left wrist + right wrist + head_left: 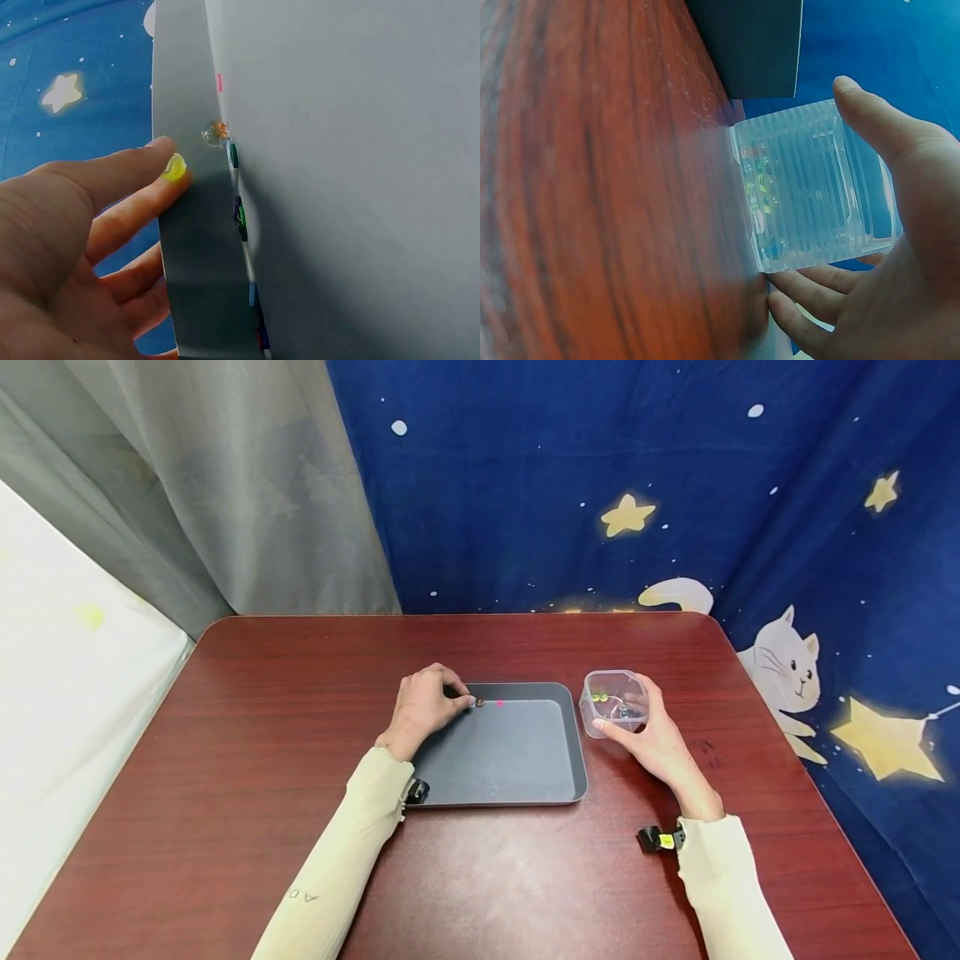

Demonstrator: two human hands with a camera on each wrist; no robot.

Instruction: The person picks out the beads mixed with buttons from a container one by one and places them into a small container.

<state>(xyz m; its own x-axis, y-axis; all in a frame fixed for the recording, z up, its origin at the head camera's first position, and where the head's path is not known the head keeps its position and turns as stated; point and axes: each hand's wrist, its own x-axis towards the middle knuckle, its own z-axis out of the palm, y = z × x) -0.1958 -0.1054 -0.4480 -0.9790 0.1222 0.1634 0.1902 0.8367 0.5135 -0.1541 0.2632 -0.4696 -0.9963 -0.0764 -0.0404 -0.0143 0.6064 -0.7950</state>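
Note:
My left hand [426, 703] is over the left rear part of a grey rectangular tray [510, 760]. Between its thumb and finger it pinches a yellow-streaked glass marble [175, 167]. Close by, a clear marble with orange inside [215, 133] lies against the tray wall. Several small flat coloured pieces, one of them green [240, 217], lie along the same edge. A pink piece [500, 703] is farther right. My right hand [660, 743] grips a clear plastic box [595, 727] standing on the table beside the tray. Yellow-green and other small things [761, 184] lie at its bottom.
The dark red wooden table [480, 877] extends around the tray. A blue curtain with stars [540, 485] and a grey curtain [262, 510] hang behind its far edge. White fabric [67, 693] is at the left.

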